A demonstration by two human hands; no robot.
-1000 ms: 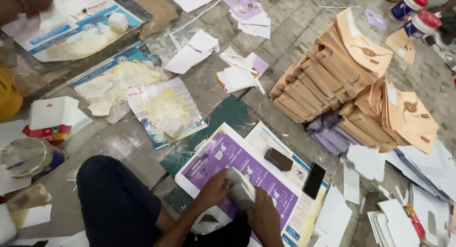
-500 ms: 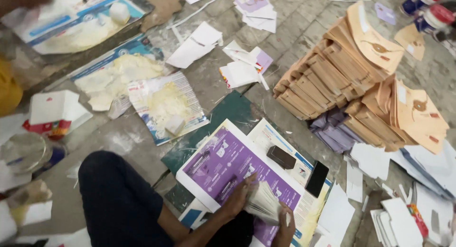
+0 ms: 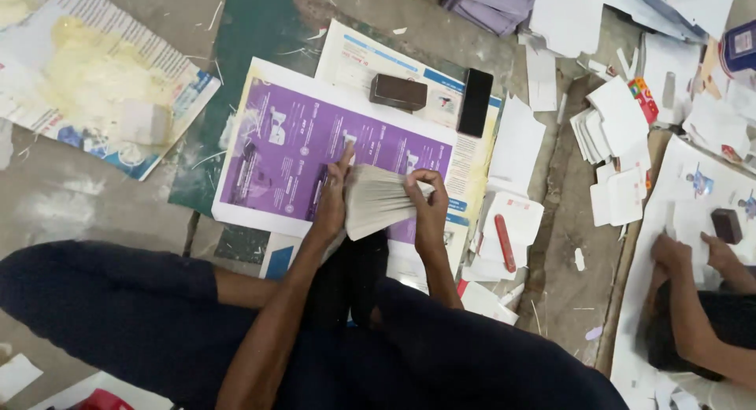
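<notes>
Hands grip a fanned stack of white cards [image 3: 382,207] between them above a purple poster [image 3: 299,142], left hand [image 3: 332,201] and right hand [image 3: 429,209] fingers closed on opposite ends.

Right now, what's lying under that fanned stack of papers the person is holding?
Under the fanned paper stack, held between the left hand and right hand, lies a purple printed sheet on other posters. The part of the sheet directly beneath the stack and hands is covered.
</notes>
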